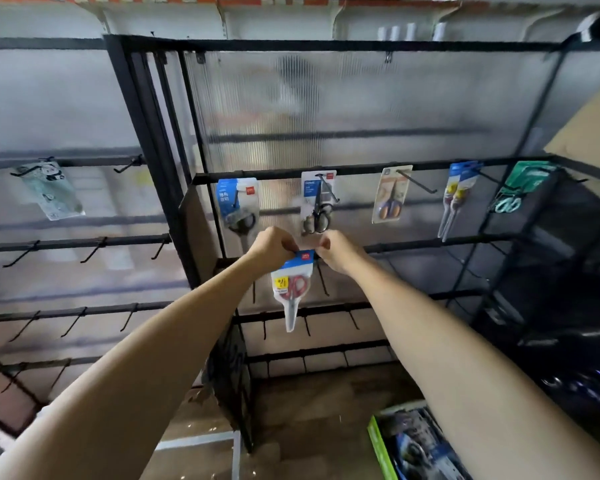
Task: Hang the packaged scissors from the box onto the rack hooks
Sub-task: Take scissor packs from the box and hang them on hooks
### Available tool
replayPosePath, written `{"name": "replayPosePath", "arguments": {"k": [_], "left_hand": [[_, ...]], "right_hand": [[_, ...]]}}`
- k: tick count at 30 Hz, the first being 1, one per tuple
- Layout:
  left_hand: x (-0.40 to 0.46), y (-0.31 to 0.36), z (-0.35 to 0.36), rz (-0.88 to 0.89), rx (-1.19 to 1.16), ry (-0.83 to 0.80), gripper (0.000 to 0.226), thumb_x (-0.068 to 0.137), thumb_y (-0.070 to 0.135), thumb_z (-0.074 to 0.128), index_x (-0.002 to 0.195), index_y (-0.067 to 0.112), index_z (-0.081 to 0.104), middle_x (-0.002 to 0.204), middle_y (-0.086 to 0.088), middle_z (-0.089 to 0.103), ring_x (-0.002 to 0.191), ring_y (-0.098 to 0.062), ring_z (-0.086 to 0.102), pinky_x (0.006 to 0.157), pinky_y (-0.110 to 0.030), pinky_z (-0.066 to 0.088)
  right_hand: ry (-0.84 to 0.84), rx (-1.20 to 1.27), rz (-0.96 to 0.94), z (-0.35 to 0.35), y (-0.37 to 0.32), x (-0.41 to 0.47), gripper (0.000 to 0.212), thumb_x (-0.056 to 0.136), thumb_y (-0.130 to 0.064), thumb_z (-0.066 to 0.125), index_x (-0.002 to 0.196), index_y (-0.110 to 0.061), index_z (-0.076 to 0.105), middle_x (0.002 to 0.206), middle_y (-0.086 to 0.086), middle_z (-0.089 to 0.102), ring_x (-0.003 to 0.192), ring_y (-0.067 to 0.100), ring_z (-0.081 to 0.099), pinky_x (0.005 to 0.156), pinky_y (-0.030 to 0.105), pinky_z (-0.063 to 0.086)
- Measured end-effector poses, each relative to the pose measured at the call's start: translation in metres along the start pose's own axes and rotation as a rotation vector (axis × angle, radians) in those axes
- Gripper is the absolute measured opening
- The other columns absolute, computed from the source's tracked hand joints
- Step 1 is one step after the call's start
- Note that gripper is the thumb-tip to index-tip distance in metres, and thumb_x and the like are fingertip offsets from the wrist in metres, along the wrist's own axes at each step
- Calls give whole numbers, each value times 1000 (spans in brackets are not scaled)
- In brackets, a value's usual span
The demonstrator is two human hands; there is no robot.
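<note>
Both grips, left hand (274, 247) and right hand (338, 251), pinching one glossy red-handled scissors pack (291, 289); five flat carded packs hung on black wire rack (361, 168).

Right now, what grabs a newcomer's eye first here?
Dead centre, both hands, left and right, pinch the top of a red scissors pack at the rack's second bar. Above it, a row of hung packs lines the upper bar. Bottom right, the green-edged box holds more.

On the rack (326, 174), the black-handled scissors pack (317, 202) hanging at the middle of the top rail seems to read "HOME" on its blue strip; other labels are too blurred.
</note>
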State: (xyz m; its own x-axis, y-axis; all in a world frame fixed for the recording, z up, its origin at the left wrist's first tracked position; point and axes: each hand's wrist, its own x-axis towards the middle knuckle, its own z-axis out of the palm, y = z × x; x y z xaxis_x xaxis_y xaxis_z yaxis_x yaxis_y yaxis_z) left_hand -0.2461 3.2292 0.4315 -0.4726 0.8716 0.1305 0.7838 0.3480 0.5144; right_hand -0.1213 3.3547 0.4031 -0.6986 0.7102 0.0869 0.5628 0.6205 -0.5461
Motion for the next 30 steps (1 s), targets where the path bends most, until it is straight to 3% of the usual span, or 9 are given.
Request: {"name": "replayPosePath", "arguments": {"k": [3, 7, 10, 12, 15, 17, 21, 24, 30], "left_hand": [[0, 36, 20, 23, 0, -9, 10, 84, 16, 71, 91, 14, 78, 79, 3, 65, 72, -10, 55, 65, -21, 41], [12, 87, 43, 62, 1, -2, 11, 84, 16, 72, 92, 12, 78, 86, -1, 71, 73, -12, 58, 65, -22, 46], [23, 128, 62, 85, 39, 21, 13, 85, 14, 69, 96, 9, 76, 92, -3, 72, 78, -15, 61, 70, -25, 52], [30, 155, 74, 99, 57, 20, 13, 86, 13, 68, 96, 11, 76, 93, -2, 72, 80, -15, 62, 75, -28, 54], [42, 193, 90, 91, 59, 36, 12, 84, 12, 69, 92, 14, 77, 87, -1, 70, 75, -12, 58, 69, -26, 51], [52, 217, 102, 89, 44, 51, 14, 85, 10, 67, 92, 16, 77, 89, -1, 70, 77, -13, 59, 68, -23, 48], [66, 257, 121, 80, 11, 76, 17, 85, 6, 64, 90, 17, 76, 88, -5, 69, 78, -21, 61, 66, -23, 46], [78, 280, 131, 96, 0, 97, 16, 84, 6, 63, 91, 14, 75, 84, -3, 66, 75, -18, 57, 63, -22, 41], [107, 304, 150, 46, -66, 61, 28, 85, 16, 71, 112, 11, 66, 101, -5, 68, 85, -17, 58, 80, -28, 48]], "right_hand": [[11, -8, 27, -18, 30, -15, 7, 96, -25, 53, 91, -21, 57, 88, -1, 64, 82, 19, 61, 68, 36, 50], [-27, -62, 26, -56, 71, -26, 8, 94, -23, 53, 91, -18, 58, 91, 3, 64, 85, 21, 61, 74, 38, 52], [-90, -100, 10, -87, 110, -30, 7, 90, -22, 57, 96, -18, 60, 101, 5, 65, 91, 23, 60, 80, 38, 51], [-109, -91, 6, -107, 137, -33, 18, 88, -18, 62, 105, -20, 62, 106, 3, 65, 95, 22, 60, 82, 37, 50], [-187, -24, -69, -136, 170, -35, 32, 80, -13, 71, 110, -19, 62, 104, 0, 67, 96, 20, 62, 85, 34, 51], [-212, 27, -172, -153, 188, -35, 28, 76, -17, 73, 103, -21, 64, 97, -1, 70, 92, 18, 65, 84, 35, 53], [-101, 137, -204, -179, 214, -41, 18, 83, -34, 56, 94, -23, 66, 82, -1, 69, 77, 17, 64, 71, 37, 52], [-46, 233, -174, -194, 236, -40, 14, 86, -31, 54, 93, -25, 64, 80, -3, 68, 77, 16, 62, 67, 35, 49], [95, 338, -79, -220, 286, -36, 16, 89, -19, 55, 100, -19, 66, 91, 2, 71, 84, 18, 65, 70, 32, 48]]}}
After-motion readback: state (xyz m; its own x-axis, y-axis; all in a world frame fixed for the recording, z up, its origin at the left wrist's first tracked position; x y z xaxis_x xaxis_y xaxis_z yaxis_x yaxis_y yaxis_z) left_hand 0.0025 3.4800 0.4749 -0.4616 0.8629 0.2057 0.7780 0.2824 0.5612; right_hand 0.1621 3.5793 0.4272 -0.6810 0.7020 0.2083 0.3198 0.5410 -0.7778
